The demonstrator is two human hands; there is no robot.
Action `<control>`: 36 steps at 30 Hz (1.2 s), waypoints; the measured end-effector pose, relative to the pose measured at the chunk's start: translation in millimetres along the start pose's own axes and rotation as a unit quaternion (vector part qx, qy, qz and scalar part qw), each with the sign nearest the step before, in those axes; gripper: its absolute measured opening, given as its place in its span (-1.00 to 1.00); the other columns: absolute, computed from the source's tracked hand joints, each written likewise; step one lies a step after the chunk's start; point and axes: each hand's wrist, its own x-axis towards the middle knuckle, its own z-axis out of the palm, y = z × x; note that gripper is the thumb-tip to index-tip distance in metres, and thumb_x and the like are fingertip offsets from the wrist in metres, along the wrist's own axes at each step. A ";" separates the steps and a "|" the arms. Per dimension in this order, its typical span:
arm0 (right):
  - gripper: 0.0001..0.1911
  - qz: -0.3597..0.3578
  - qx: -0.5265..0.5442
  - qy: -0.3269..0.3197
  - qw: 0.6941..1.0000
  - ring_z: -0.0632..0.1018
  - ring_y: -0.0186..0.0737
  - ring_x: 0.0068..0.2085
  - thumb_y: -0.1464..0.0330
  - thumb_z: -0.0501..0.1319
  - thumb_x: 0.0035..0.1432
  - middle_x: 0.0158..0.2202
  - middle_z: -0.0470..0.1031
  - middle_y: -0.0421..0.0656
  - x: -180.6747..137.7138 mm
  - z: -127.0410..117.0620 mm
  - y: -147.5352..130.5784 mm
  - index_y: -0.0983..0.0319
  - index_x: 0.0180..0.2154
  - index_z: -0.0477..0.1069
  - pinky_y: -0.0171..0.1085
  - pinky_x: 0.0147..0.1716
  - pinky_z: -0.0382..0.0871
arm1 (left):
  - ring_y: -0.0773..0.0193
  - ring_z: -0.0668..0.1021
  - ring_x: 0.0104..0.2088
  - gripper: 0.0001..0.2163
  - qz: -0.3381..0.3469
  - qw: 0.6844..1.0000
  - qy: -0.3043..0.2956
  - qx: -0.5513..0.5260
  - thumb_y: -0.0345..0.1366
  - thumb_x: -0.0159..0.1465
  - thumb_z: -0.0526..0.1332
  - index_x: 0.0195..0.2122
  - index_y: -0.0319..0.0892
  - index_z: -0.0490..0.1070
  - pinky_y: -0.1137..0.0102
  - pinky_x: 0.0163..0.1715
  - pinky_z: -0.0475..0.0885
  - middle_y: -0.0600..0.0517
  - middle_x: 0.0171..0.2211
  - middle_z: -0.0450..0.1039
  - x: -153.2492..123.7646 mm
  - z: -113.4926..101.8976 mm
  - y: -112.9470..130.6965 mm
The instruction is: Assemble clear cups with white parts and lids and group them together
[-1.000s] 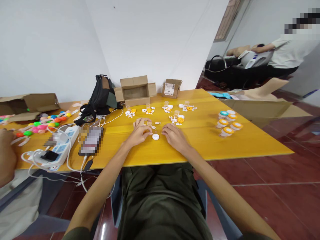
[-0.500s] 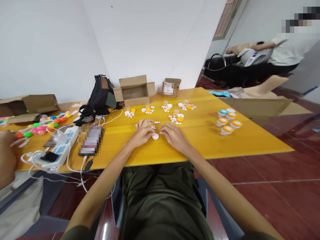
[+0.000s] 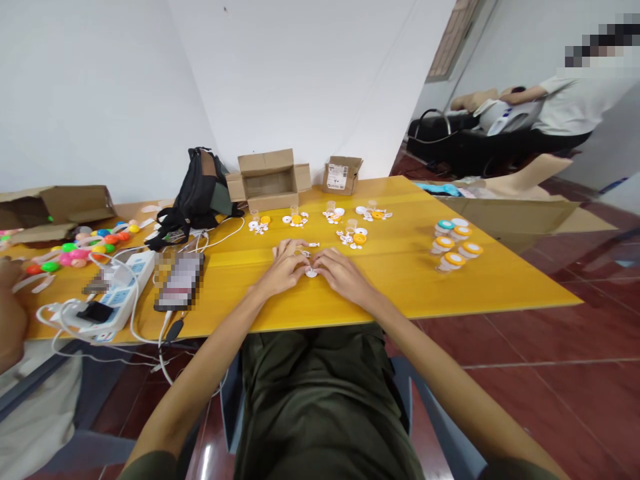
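Observation:
A small white disc [image 3: 311, 274] lies near the table's front edge, between my two hands. My left hand [image 3: 287, 270] is at its left side, thumb and index finger closed on the disc's rim. From the right, my right hand [image 3: 343, 272] reaches over it with the fingertips pinched together. Whatever they pinch is too small to make out. Just beyond the fingers are a small white printed piece [image 3: 313, 245] and a second one [image 3: 305, 253], partly covered by my left hand.
Several piles of white pieces, orange rings [image 3: 359, 238] and clear cups [image 3: 352, 227] lie farther back. Lidded jars [image 3: 451, 260] stand at right. A phone [image 3: 180, 280], power strip [image 3: 125, 287], backpack [image 3: 200, 187] and open carton [image 3: 270, 190] are left and behind. Another person's arm [image 3: 10, 320] is far left.
My right hand has moved left and its fingertips now meet over the white disc. The left hand has stayed at the disc's left edge.

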 end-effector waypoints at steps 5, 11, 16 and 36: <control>-0.80 0.001 -0.007 -0.001 1.000 0.50 -0.07 -0.11 0.45 0.10 0.40 -0.16 0.54 -0.07 0.1 -0.1 -0.4 0.15 -0.26 0.45 -0.08 -0.07 0.43 | -0.05 0.28 0.18 -0.87 0.007 1.000 -0.004 0.002 -0.29 0.36 0.20 -0.28 -0.12 0.55 -0.01 0.18 0.21 -0.09 0.20 0.34 -0.7 0.4 0.3; -0.80 -0.001 -0.009 0.011 1.000 0.52 -0.07 -0.12 0.47 0.09 0.38 -0.19 0.55 -0.07 -1.2 -2.0 -4.5 0.15 -0.26 0.44 -0.09 -0.08 0.45 | -0.02 0.31 0.16 -0.88 0.017 1.000 -0.004 0.002 -0.32 0.35 0.20 -0.30 -0.12 0.53 0.02 0.17 0.23 -0.07 0.15 0.40 0.2 0.9 0.6; -0.80 0.011 -0.011 0.010 1.000 0.56 -0.07 -0.12 0.52 0.11 0.30 -0.18 0.58 -0.09 -3.7 -2.0 -6.1 0.13 -0.24 0.43 -0.10 -0.07 0.46 | -0.01 0.33 0.14 -0.91 0.022 1.000 -0.001 -0.001 -0.30 0.34 0.20 -0.29 -0.11 0.50 0.03 0.17 0.24 -0.06 0.10 0.45 -1.5 -2.3 2.2; -0.83 0.033 0.001 -0.006 0.999 0.59 -0.12 -0.20 0.48 0.16 0.27 -0.26 0.60 -0.11 -5.9 -6.9 -11.4 0.15 -0.28 0.49 -0.20 -0.17 0.45 | 0.03 0.41 0.08 -0.96 0.045 0.998 -0.040 -0.023 -0.28 0.31 0.27 -0.27 -0.08 0.50 0.06 0.18 0.26 -0.01 -0.11 0.57 -2.0 -4.0 -0.1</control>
